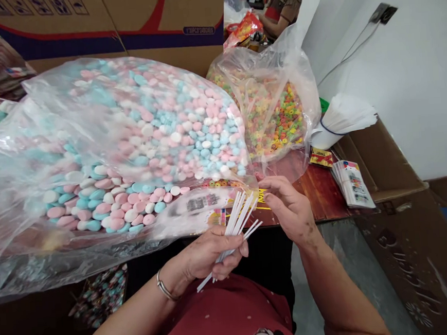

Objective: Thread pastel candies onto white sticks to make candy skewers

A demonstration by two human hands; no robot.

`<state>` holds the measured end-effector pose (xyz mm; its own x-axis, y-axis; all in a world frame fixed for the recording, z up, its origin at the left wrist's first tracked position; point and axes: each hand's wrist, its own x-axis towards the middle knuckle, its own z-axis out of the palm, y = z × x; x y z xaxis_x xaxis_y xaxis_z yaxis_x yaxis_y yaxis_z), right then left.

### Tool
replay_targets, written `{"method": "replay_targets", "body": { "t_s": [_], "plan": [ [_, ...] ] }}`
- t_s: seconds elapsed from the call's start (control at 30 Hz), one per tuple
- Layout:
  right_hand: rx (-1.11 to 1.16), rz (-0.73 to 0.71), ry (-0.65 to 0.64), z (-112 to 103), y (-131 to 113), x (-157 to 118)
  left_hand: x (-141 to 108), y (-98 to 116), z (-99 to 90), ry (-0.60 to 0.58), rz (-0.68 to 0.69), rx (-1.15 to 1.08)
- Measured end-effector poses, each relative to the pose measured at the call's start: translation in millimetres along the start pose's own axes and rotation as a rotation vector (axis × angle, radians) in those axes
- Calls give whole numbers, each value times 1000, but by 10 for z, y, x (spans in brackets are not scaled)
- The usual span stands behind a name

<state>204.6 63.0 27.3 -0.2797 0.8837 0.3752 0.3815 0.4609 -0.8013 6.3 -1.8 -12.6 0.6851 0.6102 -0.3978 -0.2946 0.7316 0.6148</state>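
A bundle of thin white sticks (238, 215) fans out from my left hand (218, 253), whose fingers are wrapped round it. To the right of the sticks, my right hand (288, 209) is raised near the table edge with its fingers curled; whether something small is between thumb and fingers cannot be made out. Beyond my hands lies a large clear plastic bag (99, 110) full of pink, blue and white candies (129, 203), some showing at its front opening. Behind my right hand stands a clear bag of small colourful rings (281, 119).
A big cardboard box (165, 17) stands behind the bags. At right are a white cup of white sheets (323, 135), a small red and yellow packet (321, 158), a stack of printed cards (352, 183) and open cartons (407, 246). A person (282, 8) sits beyond.
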Motion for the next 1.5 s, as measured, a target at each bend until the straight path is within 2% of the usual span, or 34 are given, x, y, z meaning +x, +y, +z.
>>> {"method": "replay_targets", "body": {
  "t_s": [0.17, 0.43, 0.93, 1.23, 1.5],
  "plan": [
    [110, 43, -160, 67, -15, 85, -31, -71, -61, -55, -40, -65],
    [268, 179, -245, 207, -5, 110, -22, -125, -98, -106, -66, -121],
    [394, 280, -202, 349, 32, 114, -24, -177, -148, -88, -64, -138],
    [552, 377, -189, 403, 71, 93, -13, -188, -159, -70, -50, -138],
    [558, 381, -207, 399, 58, 89, -14, -210, -172, -51, -35, -124]
  ]
}}
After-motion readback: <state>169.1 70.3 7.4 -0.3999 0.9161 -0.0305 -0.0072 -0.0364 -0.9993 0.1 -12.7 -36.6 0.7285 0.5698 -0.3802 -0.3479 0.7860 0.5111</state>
